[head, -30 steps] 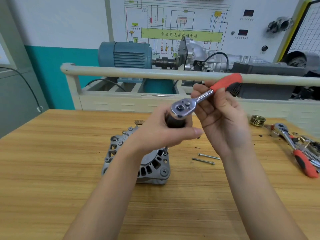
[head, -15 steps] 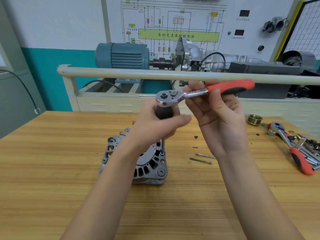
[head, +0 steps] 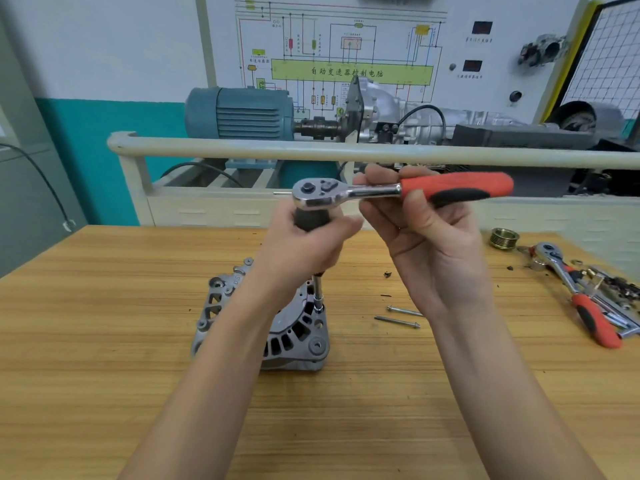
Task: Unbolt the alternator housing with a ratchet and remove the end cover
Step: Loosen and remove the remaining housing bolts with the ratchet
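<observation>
A grey alternator (head: pixel 291 330) lies on the wooden bench (head: pixel 104 323), partly hidden by my left forearm. A red-handled ratchet (head: pixel 398 190) sits level above it on a black-gripped extension whose socket (head: pixel 318 304) stands on a bolt at the housing's right rim. My left hand (head: pixel 304 247) grips the black extension just under the ratchet head. My right hand (head: pixel 426 237) holds the ratchet handle between thumb and fingers near the chrome neck. Two long bolts (head: pixel 400 317) lie loose on the bench right of the alternator.
A second red ratchet (head: pixel 581 299) with loose sockets and parts lies at the right edge. A grooved pulley (head: pixel 504 238) stands behind it. A cream rail (head: pixel 346 152) runs across behind the bench, with a blue motor (head: pixel 239 112) and gearbox rig beyond.
The ratchet handle has swung clockwise, from pointing up and to the right to lying level. My right hand went with it while my left hand stayed on the extension.
</observation>
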Motion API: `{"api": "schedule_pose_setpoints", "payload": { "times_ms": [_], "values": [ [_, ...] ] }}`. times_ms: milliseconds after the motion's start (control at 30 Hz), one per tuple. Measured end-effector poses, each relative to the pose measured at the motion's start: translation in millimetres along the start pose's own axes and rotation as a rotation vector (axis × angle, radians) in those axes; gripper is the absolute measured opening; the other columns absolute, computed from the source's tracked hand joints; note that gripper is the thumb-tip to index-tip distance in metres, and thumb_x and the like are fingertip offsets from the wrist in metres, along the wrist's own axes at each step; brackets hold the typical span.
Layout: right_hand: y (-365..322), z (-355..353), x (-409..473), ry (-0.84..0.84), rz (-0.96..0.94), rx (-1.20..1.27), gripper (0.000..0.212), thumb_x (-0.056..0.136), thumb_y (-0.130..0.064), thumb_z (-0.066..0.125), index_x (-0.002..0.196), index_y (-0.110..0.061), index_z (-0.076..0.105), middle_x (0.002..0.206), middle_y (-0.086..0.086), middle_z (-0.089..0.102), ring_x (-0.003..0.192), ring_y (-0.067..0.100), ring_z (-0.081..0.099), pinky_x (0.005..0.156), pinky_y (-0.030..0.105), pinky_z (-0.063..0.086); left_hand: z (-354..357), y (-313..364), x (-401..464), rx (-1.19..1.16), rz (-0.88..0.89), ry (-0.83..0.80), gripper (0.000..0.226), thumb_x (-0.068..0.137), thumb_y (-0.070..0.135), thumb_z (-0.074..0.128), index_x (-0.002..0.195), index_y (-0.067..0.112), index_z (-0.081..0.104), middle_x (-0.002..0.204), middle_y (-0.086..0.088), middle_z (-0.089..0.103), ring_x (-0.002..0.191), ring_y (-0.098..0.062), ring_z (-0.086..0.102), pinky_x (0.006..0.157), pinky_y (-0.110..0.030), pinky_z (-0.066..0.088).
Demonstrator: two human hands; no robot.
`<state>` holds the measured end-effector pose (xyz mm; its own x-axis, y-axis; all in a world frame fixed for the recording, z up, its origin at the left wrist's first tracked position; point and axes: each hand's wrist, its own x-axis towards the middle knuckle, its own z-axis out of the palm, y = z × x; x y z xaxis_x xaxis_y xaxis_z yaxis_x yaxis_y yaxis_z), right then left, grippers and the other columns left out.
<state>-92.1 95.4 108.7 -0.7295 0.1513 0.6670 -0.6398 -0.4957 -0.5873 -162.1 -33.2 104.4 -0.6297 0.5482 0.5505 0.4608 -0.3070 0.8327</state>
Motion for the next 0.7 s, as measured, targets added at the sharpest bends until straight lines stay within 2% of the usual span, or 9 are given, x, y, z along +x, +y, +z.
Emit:
{"api": "schedule_pose_setpoints", "payload": {
  "times_ms": [133,233,333,467,533,700],
  "values": [
    [2,3,2,0.095,0.105,0.088,0.024,0.082,-0.016,0.054,0.088,-0.004,0.073,0.09,0.011,0.075,0.084,0.02,0.073,0.07,0.026,0.057,-8,1,-5,0.057,0.037,-0.319,0.024,0.075,0.022,0.068,0.056,0.018,0.053,0.046,-0.003,0.043,0.04,-0.017,0.039,0.047,-0.022,0.037],
    [5,4,1,0.08,0.142,0.103,0.028,0.084,-0.017,0.05,0.087,-0.008,0.076,0.088,0.009,0.075,0.081,0.017,0.073,0.068,0.024,0.057,-5,3,-8,0.078,0.009,-0.407,0.026,0.072,0.023,0.068,0.053,0.017,0.051,0.044,0.0,0.04,0.039,-0.015,0.035,0.046,-0.023,0.033],
    [2,2,1,0.061,0.083,0.104,0.025,0.084,-0.015,0.052,0.088,-0.007,0.075,0.09,0.011,0.075,0.084,0.02,0.073,0.072,0.027,0.057,-2,3,-6,0.037,0.008,-0.305,0.029,0.074,0.016,0.068,0.053,0.023,0.049,0.046,0.007,0.039,0.04,-0.009,0.033,0.044,-0.019,0.031],
    [3,1,-1,-0.021,-0.044,-0.033,0.016,0.077,-0.014,0.069,0.092,-0.008,0.072,0.098,0.013,0.073,0.097,0.026,0.07,0.079,0.031,0.056,1,0,1,-0.084,-0.018,0.02,0.035,0.08,0.009,0.057,0.05,0.024,0.049,0.044,0.007,0.035,0.039,-0.011,0.027,0.041,-0.019,0.025],
    [6,3,-2,-0.044,-0.059,-0.071,0.017,0.077,-0.015,0.07,0.093,-0.009,0.072,0.099,0.013,0.073,0.1,0.026,0.069,0.08,0.03,0.055,-4,-1,1,-0.06,-0.004,0.052,0.033,0.08,0.011,0.06,0.052,0.024,0.048,0.044,0.006,0.034,0.039,-0.013,0.028,0.041,-0.02,0.027],
    [6,6,0,0.074,0.088,0.06,0.021,0.081,-0.016,0.056,0.086,-0.009,0.076,0.091,0.011,0.075,0.084,0.02,0.073,0.071,0.026,0.057,-13,1,-5,0.03,0.047,-0.355,0.024,0.076,0.021,0.067,0.056,0.027,0.053,0.045,0.004,0.043,0.04,-0.016,0.039,0.047,-0.021,0.037]
  ]
}}
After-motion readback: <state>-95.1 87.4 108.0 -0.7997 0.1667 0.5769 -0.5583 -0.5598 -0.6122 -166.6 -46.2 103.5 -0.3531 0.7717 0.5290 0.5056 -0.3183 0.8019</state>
